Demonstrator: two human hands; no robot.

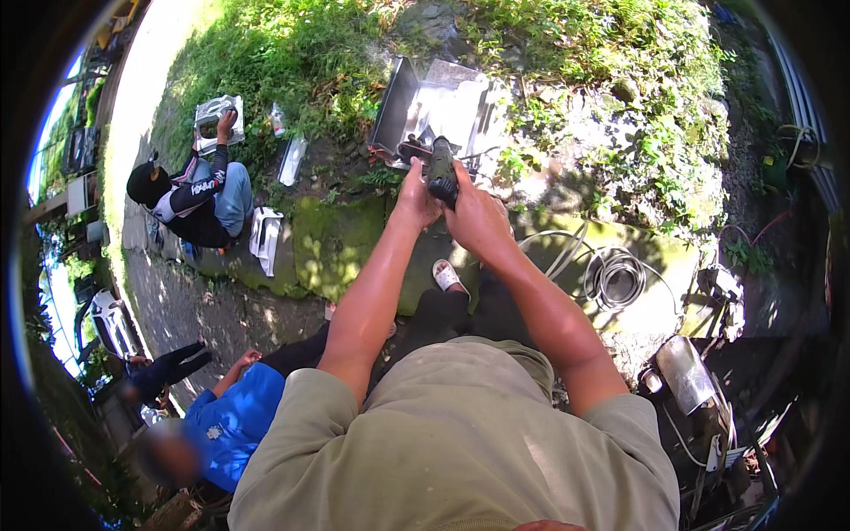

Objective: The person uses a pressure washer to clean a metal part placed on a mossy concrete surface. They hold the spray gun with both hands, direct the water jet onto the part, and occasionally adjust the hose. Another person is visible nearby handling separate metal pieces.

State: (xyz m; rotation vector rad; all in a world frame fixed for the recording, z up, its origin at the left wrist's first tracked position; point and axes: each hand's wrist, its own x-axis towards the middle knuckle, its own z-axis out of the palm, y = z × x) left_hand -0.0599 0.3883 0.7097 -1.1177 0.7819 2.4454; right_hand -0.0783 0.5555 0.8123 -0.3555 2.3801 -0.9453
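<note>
My right hand (477,216) is wrapped around a dark, cylindrical hand tool (443,174), whose exact kind I cannot tell. Close beside it, my left hand (418,202) grips the tool's left side, thumb up near a dark fitting (413,150); its other fingers are mostly hidden. Just beyond both hands lies a box-like metal casing (446,109) with a bright, glaring inside. A dark panel (394,106) stands along its left side. The tool's far end overlaps the casing's near edge, and I cannot tell whether they touch.
A coiled hose or cable (615,279) lies on the mossy concrete ledge (339,232) at right. To the left a crouching person (212,199) holds a white frame (214,124); another white part (265,240) leans nearby. A person in blue (239,418) is close at my left. Weeds (584,40) grow ahead.
</note>
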